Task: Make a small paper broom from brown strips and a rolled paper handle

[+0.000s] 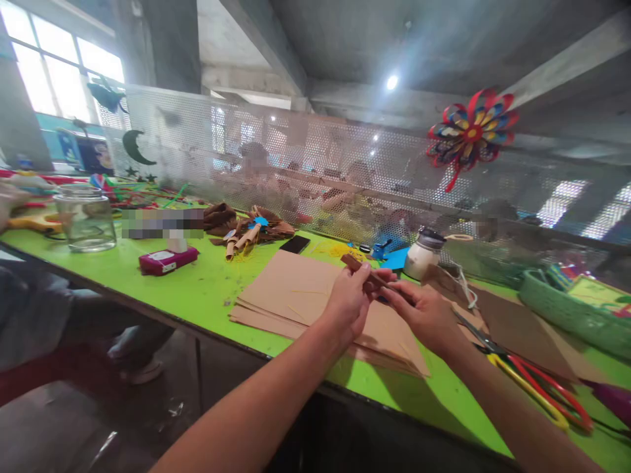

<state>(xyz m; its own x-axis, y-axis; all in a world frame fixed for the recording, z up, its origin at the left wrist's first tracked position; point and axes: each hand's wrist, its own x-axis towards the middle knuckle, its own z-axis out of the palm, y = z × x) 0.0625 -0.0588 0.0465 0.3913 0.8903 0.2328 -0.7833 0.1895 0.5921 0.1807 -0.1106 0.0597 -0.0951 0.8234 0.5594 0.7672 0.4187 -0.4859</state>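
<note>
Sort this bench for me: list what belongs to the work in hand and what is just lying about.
In hand: brown paper roll, held by left hand and right hand; stack of brown paper sheets beneath.
Lying about: scissors, glass jar, pink box, phone, green basket.

Bright window glare — warped, blurred edges
</note>
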